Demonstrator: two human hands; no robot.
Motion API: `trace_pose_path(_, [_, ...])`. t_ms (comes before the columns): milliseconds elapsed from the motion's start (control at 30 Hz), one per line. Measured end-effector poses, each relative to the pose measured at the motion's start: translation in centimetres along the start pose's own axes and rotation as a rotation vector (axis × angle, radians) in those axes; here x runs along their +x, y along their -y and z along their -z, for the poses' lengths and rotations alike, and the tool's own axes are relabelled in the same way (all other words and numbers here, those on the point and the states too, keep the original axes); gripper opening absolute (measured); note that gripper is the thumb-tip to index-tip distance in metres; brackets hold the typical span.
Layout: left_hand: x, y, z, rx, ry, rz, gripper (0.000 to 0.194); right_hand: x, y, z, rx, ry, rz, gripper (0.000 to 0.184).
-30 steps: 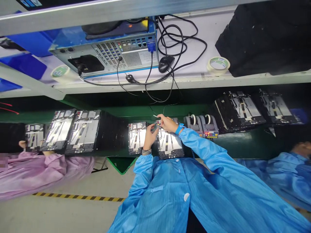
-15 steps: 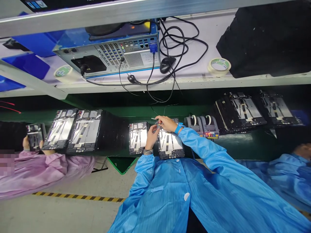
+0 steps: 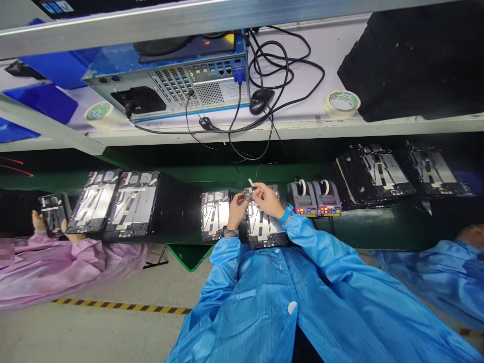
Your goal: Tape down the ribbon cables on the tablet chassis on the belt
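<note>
1. Blue work coat (image 3: 245, 297), sleeves reaching forward over a green surface (image 3: 363, 227), both hands raised close together at its middle.
2. Step in hand, as judged: two-handed handling of one small electronic part (image 3: 248, 192), held just above the top edge of a metal tablet frame (image 3: 264, 224) and beside a second metal tablet frame (image 3: 215, 215).
3. Left hand (image 3: 236, 212): partly closed, fingers curled in, pinching the part's left side; dark wristband (image 3: 230, 232) at the wrist.
4. Right hand (image 3: 267, 199): partly closed, fingertips meeting the part's right side; blue wrist strap (image 3: 286, 216) at the wrist. Exact finger contact too small to tell.
5. White strip (image 3: 250, 181), thin, rising from the part at a slant. Next move, as judged: calls for a steady pinch from both hands, since the piece is tiny.
6. Also present: two tape dispensers (image 3: 313, 198) beyond the frames; computer case (image 3: 166, 83), mouse (image 3: 260, 100) and tape roll (image 3: 342, 103) on a shelf (image 3: 302, 126) above.
7. Separate worker, left of view: pink sleeve (image 3: 75, 259), hand holding a dark-edged tablet frame (image 3: 53, 214).
</note>
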State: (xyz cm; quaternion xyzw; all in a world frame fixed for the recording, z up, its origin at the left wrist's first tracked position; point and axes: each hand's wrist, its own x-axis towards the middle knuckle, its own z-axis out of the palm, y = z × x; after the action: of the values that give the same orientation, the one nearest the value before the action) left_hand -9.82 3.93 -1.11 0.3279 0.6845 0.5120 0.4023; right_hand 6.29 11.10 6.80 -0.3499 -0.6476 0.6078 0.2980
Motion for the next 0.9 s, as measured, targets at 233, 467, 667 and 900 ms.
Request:
trace_pose_path(233, [-0.6, -0.9, -0.2, -0.071, -0.023, -0.072, 0.048, -4.0, -0.8, -2.7, 0.849, 0.049, -0.416, 0.049])
trace_pose_path(467, [-1.0, -2.1, -0.4, -0.023, -0.024, -0.126, 0.051, -3.3, -1.8, -2.7, 0.904, 0.030, -0.439, 0.046])
trace_pose_path(667, [-1.1, -2.2, -0.3, 0.040, 0.002, -0.165, 0.036, -2.6, -1.7, -2.4, 0.927, 0.080, -0.454, 0.033])
trace_pose_path(900, [-1.1, -2.2, 0.0, 0.116, 0.013, -0.163, 0.025, -2.2, -1.2, -2.3, 0.913, 0.095, -0.507, 0.029])
